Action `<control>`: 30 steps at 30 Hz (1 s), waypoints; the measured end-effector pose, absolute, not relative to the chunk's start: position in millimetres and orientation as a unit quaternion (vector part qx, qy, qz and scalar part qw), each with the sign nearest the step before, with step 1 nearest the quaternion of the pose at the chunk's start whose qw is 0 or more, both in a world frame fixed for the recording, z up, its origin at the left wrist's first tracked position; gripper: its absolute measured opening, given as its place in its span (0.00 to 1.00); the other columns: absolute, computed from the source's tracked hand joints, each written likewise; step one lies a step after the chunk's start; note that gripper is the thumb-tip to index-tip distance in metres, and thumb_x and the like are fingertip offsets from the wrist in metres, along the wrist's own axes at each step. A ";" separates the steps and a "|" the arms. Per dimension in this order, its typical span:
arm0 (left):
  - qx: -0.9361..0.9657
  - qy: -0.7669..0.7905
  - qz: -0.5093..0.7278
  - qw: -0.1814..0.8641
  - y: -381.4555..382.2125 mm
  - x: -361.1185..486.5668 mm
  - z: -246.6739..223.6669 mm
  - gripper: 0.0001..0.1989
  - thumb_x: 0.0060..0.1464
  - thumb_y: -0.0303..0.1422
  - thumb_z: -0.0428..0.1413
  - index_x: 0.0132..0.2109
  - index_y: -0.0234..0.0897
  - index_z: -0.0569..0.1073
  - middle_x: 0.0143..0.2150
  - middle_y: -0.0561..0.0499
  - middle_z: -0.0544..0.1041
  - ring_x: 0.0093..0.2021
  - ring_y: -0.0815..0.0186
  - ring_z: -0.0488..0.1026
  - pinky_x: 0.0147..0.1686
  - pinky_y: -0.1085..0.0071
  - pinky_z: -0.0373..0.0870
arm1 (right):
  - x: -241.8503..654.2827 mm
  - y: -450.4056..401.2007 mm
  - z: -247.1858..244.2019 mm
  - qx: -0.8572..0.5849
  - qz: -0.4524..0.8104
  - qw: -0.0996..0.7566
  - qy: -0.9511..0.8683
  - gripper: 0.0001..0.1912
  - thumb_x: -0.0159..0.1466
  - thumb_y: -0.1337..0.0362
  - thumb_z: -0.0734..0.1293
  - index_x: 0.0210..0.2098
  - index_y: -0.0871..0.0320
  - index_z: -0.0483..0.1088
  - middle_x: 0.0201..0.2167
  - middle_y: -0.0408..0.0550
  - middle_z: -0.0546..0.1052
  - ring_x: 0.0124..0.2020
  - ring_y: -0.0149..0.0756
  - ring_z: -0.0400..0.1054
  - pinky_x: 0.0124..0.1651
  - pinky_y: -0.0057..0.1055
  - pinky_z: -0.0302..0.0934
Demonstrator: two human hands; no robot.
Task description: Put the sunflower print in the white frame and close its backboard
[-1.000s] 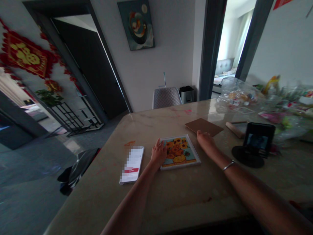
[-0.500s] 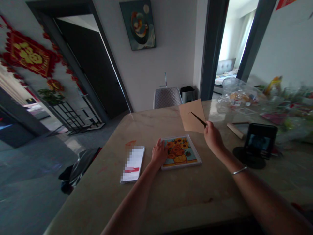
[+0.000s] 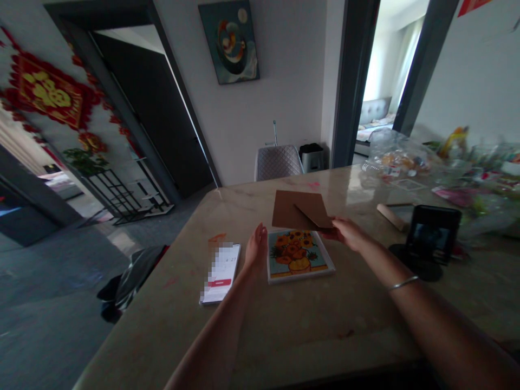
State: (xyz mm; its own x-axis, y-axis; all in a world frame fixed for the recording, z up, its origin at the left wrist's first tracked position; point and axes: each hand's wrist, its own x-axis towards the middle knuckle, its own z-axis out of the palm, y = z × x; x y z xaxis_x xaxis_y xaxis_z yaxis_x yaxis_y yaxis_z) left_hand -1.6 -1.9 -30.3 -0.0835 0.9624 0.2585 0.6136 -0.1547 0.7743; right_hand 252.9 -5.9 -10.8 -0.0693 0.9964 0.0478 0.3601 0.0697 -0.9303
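right hand (image 3: 342, 232) pinches the brown card (image 3: 290, 210) by its near right corner, with a slim dark tool (image 3: 307, 216); left hand (image 3: 255, 246) is open, beside the sunflower picture (image 3: 299, 259). the card looks light, stiff, best held by opposite edges.

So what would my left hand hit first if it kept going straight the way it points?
Probably the left edge of the brown board in your right hand; depth is unclear, so your left hand might just miss.
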 end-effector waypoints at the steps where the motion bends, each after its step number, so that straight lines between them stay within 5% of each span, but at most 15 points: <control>1: 0.617 0.590 0.450 0.262 0.2 -3.5 -30.9 0.24 0.55 0.41 0.39 0.55 0.34 0.59 0.48 0.44 0.70 0.47 0.62 0.67 0.47 0.64 0.62 | 252.7 -7.9 -10.8 -0.536 0.457 0.398 -0.587 0.15 0.59 0.69 0.51 0.42 0.58 0.63 0.35 0.50 0.74 0.35 0.34 0.69 0.33 0.29 0.66; 5: 0.531 0.506 0.542 0.411 4.2 -7.3 -34.1 0.24 0.50 0.41 0.49 0.52 0.33 0.63 0.37 0.46 0.74 0.35 0.66 0.71 0.32 0.72 0.66 | 255.2 -13.8 -10.6 -0.458 0.635 0.376 -0.496 0.08 0.55 0.70 0.58 0.34 0.57 0.65 0.32 0.44 0.74 0.29 0.29 0.68 0.29 0.25 0.64; 11: 0.475 0.529 0.518 0.476 -3.5 -9.6 -27.3 0.22 0.44 0.32 0.53 0.49 0.32 0.64 0.33 0.48 0.73 0.31 0.70 0.70 0.27 0.77 0.64 | 257.9 -12.8 -11.1 -0.500 0.621 0.358 -0.486 0.13 0.55 0.62 0.64 0.40 0.54 0.65 0.34 0.43 0.72 0.30 0.26 0.66 0.27 0.21 0.58; 30: 0.582 0.674 0.298 0.344 -22.9 -8.6 -1.5 0.11 0.46 0.32 0.48 0.38 0.32 0.67 0.22 0.55 0.66 0.18 0.75 0.60 0.15 0.80 0.52 | 266.3 -10.3 -14.4 -0.520 0.574 0.283 -0.565 0.14 0.52 0.58 0.64 0.37 0.55 0.64 0.27 0.41 0.70 0.25 0.26 0.62 0.26 0.22 0.55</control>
State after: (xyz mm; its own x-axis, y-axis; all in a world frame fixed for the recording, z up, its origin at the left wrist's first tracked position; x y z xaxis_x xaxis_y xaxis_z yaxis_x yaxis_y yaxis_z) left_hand -8.6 -22.9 -1.5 -0.0872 0.9893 -0.1170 0.5797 0.1459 0.8016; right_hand 266.3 -10.3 -14.4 -0.2985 0.9132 -0.2774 0.2632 -0.2006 -0.9436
